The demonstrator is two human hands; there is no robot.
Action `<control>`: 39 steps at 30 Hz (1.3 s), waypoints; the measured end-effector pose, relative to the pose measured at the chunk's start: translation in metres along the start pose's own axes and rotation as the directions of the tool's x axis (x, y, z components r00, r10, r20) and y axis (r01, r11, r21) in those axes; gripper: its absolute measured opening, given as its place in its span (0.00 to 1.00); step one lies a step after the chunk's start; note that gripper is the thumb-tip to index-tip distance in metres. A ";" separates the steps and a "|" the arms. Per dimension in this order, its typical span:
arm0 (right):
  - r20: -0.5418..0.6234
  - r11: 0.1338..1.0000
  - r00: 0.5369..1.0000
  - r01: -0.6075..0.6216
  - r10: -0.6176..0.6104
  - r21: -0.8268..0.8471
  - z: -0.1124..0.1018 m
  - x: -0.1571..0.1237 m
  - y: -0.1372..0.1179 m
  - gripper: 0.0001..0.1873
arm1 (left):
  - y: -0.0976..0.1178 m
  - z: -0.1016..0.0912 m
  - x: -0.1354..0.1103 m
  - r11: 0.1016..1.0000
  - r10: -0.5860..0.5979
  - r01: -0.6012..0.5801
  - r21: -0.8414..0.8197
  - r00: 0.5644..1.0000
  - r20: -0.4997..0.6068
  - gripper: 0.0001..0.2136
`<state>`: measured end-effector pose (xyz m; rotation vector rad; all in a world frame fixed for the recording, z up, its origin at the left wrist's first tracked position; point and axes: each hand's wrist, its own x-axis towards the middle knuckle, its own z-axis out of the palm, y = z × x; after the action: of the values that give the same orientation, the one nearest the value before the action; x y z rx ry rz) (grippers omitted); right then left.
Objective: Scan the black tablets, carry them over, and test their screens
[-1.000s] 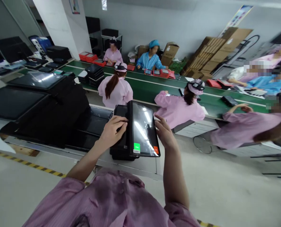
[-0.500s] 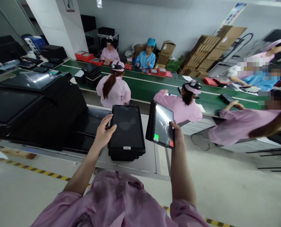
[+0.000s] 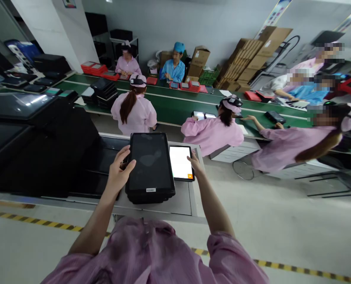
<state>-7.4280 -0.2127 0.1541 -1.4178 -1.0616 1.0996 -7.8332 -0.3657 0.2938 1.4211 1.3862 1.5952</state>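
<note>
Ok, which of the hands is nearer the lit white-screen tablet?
Right. The right hand grips the right edge of the lit tablet. The left hand is beyond the dark tablet stack that lies between them, holding that stack's left edge.

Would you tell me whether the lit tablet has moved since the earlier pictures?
Yes. From upright over the stack, the tablet has gone right and down, now flat on the table beside it.
</note>
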 end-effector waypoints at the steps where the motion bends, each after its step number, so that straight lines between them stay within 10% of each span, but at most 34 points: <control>1: 0.019 0.999 0.999 -0.033 0.033 -0.008 0.000 0.000 0.003 0.35 | 0.001 0.000 0.000 1.000 0.007 -0.007 0.010 1.000 0.000 0.23; 10: 0.006 0.997 0.997 -0.071 0.071 -0.042 0.003 0.001 0.006 0.36 | 0.001 -0.001 0.000 0.999 0.033 -0.033 0.037 0.999 -0.012 0.22; 16: -0.171 0.921 0.948 0.199 -0.268 -0.335 0.021 -0.010 -0.032 0.33 | -0.003 0.002 -0.002 0.995 -0.086 0.085 -0.060 0.996 -0.018 0.29; 21: 0.200 0.909 0.899 0.410 -0.389 -0.078 0.076 -0.067 -0.094 0.37 | -0.007 0.009 -0.004 0.986 -0.072 0.059 -0.158 0.994 -0.080 0.23; 26: 0.300 0.924 0.879 0.382 -0.371 0.025 0.124 -0.112 -0.134 0.41 | -0.014 0.012 -0.003 0.976 -0.088 0.066 -0.208 0.991 -0.098 0.25; 39: 0.191 0.963 0.944 0.255 -0.268 0.093 0.125 -0.122 -0.143 0.39 | -0.028 0.020 0.001 0.947 -0.126 0.108 -0.302 0.991 -0.043 0.23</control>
<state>-7.5831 -0.2924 0.2974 -1.0910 -1.3049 1.0877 -7.8202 -0.3505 0.2661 1.0998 1.1782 1.6993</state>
